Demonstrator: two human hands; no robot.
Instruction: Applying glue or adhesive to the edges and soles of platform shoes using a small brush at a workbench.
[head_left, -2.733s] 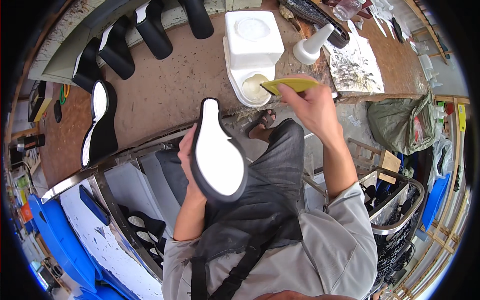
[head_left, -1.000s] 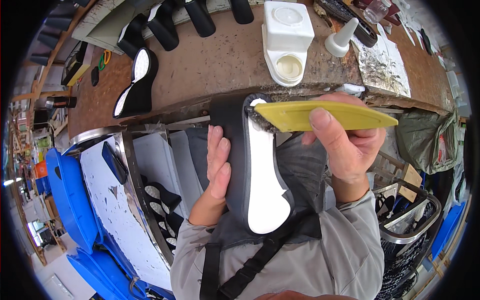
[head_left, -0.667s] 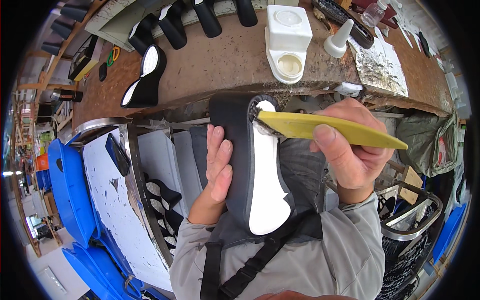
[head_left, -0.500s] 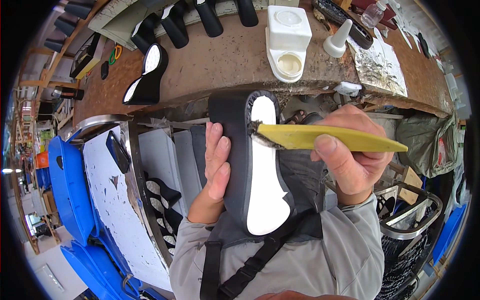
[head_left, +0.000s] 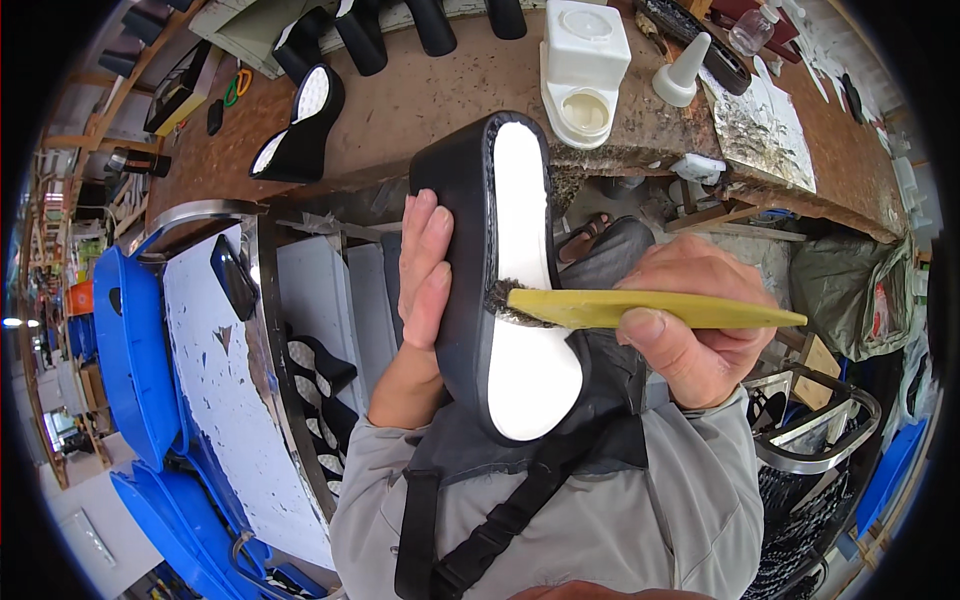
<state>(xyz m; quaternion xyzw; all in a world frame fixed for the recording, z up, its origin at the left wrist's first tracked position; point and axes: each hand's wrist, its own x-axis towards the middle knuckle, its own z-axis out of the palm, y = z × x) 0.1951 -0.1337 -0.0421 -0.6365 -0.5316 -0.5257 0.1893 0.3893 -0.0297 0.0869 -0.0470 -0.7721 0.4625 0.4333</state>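
A black wedge shoe sole (head_left: 462,210) with a white flat face stands tilted in front of my body, its lower end at my lap. My left hand (head_left: 424,270) steadies it, fingers laid along its black left side; the thumb is hidden. In my right hand (head_left: 700,320) is a brush (head_left: 660,309) with a flat yellow handle, pinched between thumb and fingers. Its dark bristles touch the left rim of the white face, around the sole's narrow middle. That rim looks dark and wet above the bristles.
On the brown workbench (head_left: 440,90) stand a white container with a round cup (head_left: 585,105), a white nozzle cone (head_left: 682,72) and several more wedge soles (head_left: 305,135). Blue bins (head_left: 140,360) and a paint-flecked white board (head_left: 240,400) lie left; a metal-rimmed rack (head_left: 825,430) is right.
The brush has slid down the sole's left rim toward its middle. The sole has shifted upward in view, its far end now overlapping the bench edge.
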